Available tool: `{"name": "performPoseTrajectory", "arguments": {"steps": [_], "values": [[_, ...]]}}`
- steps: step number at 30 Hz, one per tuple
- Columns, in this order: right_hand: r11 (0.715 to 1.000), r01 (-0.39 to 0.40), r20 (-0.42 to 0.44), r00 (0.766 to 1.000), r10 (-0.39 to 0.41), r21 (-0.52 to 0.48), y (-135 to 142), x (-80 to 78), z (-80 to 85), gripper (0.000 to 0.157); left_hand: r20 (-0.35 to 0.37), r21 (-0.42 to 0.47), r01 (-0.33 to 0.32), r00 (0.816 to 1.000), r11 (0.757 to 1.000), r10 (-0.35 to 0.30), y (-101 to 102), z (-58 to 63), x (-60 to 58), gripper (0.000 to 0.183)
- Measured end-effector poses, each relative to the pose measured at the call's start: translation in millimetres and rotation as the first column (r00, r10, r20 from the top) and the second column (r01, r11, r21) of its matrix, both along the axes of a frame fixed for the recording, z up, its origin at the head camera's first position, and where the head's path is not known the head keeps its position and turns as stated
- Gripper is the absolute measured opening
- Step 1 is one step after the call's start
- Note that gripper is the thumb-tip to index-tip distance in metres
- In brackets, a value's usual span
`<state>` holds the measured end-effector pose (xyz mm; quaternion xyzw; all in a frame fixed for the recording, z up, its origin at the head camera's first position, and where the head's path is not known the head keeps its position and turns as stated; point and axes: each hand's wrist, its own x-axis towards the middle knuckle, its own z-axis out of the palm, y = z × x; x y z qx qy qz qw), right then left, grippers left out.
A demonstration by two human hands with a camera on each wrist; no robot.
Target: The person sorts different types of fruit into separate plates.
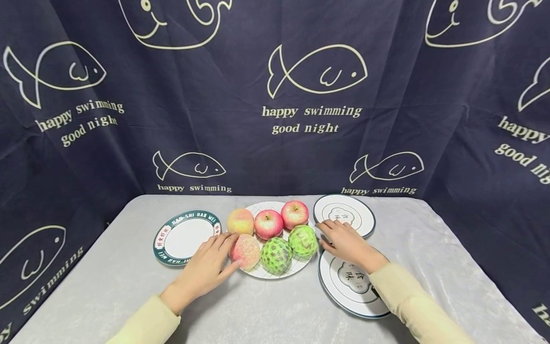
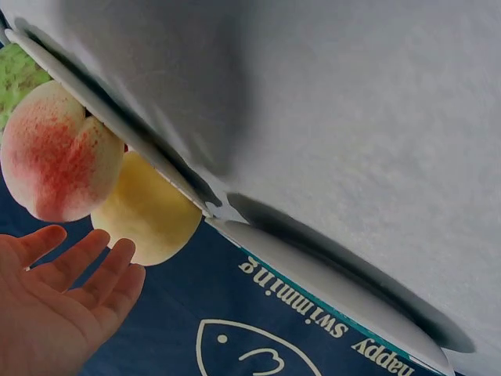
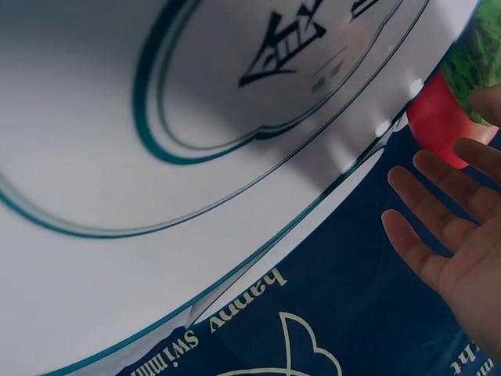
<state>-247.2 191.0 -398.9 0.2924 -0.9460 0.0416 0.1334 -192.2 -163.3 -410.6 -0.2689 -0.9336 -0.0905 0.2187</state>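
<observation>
Beside a pink, speckled peach, my left hand reaches in with its fingers loosely extended; the left wrist view shows the fingers close to the peach but not curled round it. My right hand hovers over the right-hand plates, its spread fingertips near a green custard apple. A grid-lined white plate bears these fruits, plus a second, darker-spotted custard apple, a yellowish peach and two red apples. Neither hand holds anything.
A green-rimmed oval plate lies to the left. On the right are two round white plates, one at the back and one nearer, partly covered by the right arm. A dark fish-print curtain surrounds the grey-clothed table.
</observation>
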Motion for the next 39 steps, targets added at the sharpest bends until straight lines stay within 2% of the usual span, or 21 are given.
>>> {"name": "performPoseTrajectory", "arguments": {"steps": [4, 18, 29, 39], "values": [[1.0, -0.001, 0.021, 1.0, 0.0, 0.025, -4, -2.7, -1.6, 0.042, 0.016, -0.011, -0.007, 1.0, 1.0, 0.008, 3, -1.5, -0.1, 0.065], [0.998, -0.057, -0.046, 0.997, 0.059, 0.037, -11, -11.3, -8.1, 0.032, 0.028, -0.015, -0.001, 1.0, 1.0, 0.001, 12, -1.3, 0.1, 0.07], [0.999, -0.045, 0.034, 0.998, 0.044, 0.026, -13, -12.0, -7.6, 0.035, 0.029, -0.021, -0.003, 1.0, 1.0, 0.004, 13, -4.6, -1.3, 0.072], [0.999, 0.006, 0.114, 0.993, -0.01, 0.032, -13, -12.8, -11.9, 0.039, 0.014, -0.027, -0.001, 1.0, 1.0, 0.001, 14, -4.7, -0.6, 0.073]]}}
